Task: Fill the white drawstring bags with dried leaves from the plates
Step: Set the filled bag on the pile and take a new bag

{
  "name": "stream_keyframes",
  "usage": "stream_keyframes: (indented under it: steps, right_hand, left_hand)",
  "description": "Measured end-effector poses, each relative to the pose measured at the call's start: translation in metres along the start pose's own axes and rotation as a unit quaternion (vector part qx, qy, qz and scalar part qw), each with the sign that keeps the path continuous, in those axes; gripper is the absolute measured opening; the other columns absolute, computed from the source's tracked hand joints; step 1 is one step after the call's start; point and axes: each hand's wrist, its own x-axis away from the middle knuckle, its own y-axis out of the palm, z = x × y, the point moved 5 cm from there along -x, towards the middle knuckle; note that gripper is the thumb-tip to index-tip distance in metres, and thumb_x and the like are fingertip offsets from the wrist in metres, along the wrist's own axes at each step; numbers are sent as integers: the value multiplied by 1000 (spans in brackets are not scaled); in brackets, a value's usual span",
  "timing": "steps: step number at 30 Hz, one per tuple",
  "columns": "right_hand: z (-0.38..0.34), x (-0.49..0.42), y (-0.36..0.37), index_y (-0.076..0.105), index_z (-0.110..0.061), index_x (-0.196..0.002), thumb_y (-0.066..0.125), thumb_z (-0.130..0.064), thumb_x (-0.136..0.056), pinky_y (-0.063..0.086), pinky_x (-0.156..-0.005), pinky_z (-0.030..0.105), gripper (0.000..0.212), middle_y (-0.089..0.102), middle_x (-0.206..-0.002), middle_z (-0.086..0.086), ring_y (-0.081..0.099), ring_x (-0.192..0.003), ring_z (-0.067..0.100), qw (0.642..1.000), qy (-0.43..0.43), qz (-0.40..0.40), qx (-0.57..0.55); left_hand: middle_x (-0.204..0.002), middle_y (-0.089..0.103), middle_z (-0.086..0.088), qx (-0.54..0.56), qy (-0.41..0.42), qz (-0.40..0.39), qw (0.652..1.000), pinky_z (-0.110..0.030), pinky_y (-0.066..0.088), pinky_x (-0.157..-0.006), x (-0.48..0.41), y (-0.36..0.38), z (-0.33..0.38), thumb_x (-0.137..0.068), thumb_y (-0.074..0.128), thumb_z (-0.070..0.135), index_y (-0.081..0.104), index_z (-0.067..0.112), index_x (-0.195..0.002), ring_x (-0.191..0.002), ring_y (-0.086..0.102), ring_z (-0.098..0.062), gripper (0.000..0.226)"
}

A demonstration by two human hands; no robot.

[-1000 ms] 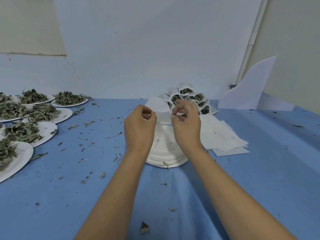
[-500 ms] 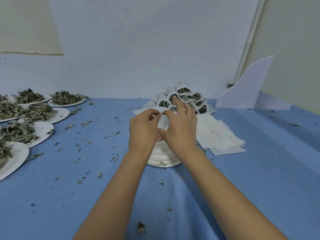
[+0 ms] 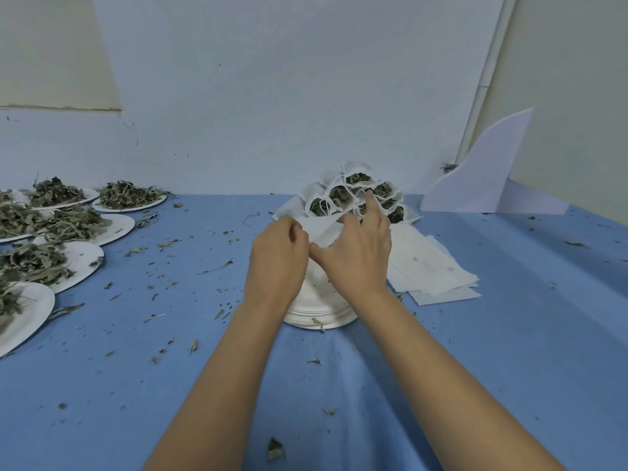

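Parting the mouth of an empty white drawstring bag (image 3: 323, 228): left hand (image 3: 278, 256) and right hand (image 3: 356, 258), apart a second ago, now pinch it side by side, readying it for leaves.

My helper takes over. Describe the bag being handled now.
On the blue table, find the stack of plates at the middle. Above it, the left hand and right hand hold one flat white bag. The spare bags lie at the right; the stuffed bags sit behind.

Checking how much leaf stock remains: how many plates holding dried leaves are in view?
6 leaf plates, all at the left: back left, back right, middle left, middle right, nearer, nearest. More may be cut off at the frame's left edge.
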Motion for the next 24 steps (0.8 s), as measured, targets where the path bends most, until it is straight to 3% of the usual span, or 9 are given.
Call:
stream_keyframes:
  steps: [2, 4, 10, 16, 21, 24]
  right_hand:
    - [2, -1, -2, 58, -12, -116, 73, -51, -71, 21, -113, 47, 62, 7, -159, 6, 13, -142, 24, 1000, 14, -2, -22]
    - [3, -2, -3, 58, -12, -114, 74, -49, -69, 23, -112, 48, 61, 8, -159, 6, 14, -141, 25, 999, 23, -7, -32]
    - [4, -2, -3, 57, -13, -114, 72, -43, -70, 22, -112, 48, 55, 5, -159, 5, 13, -141, 24, 999, 31, -15, -29]
    - [8, -3, -3, 57, -12, -113, 71, -41, -71, 22, -112, 49, 53, 0, -159, 6, 12, -142, 26, 998, 48, -29, -27]
    - [10, -1, -3, 55, -10, -116, 70, -41, -73, 22, -112, 49, 55, -2, -159, 6, 12, -141, 26, 998, 52, -34, -22]
    - [10, -1, -2, 54, -9, -117, 71, -42, -73, 21, -113, 48, 57, -1, -159, 7, 12, -141, 26, 998, 53, -34, -18]
  left_hand:
    - [-100, 66, -4, -3, 7, -18, 1000, -21, 45, -79, -2, -1, -3, -91, 50, 8, 64, 7, -103, -92, 60, -16, 19]
    - [-104, 65, -5, -18, 34, -31, 999, -30, 49, -86, -2, -2, -5, -89, 55, 3, 66, 8, -105, -95, 60, -19, 20]
    - [-94, 67, -3, -65, 39, 24, 997, -15, 32, -68, -1, -10, -8, -90, 56, 10, 72, 10, -96, -86, 60, -17, 17]
    - [-105, 63, -1, -149, 6, 45, 988, -29, 37, -67, 0, -17, -16, -94, 52, 21, 67, 17, -100, -87, 58, -22, 17]
    - [-126, 59, -7, -168, -71, 39, 982, -34, 41, -77, -3, -24, -33, -95, 47, 12, 64, 12, -117, -107, 56, -27, 28]
    - [-131, 57, -6, -208, -72, 41, 975, -36, 38, -79, -1, -22, -29, -92, 44, 2, 62, 10, -122, -118, 46, -27, 37]
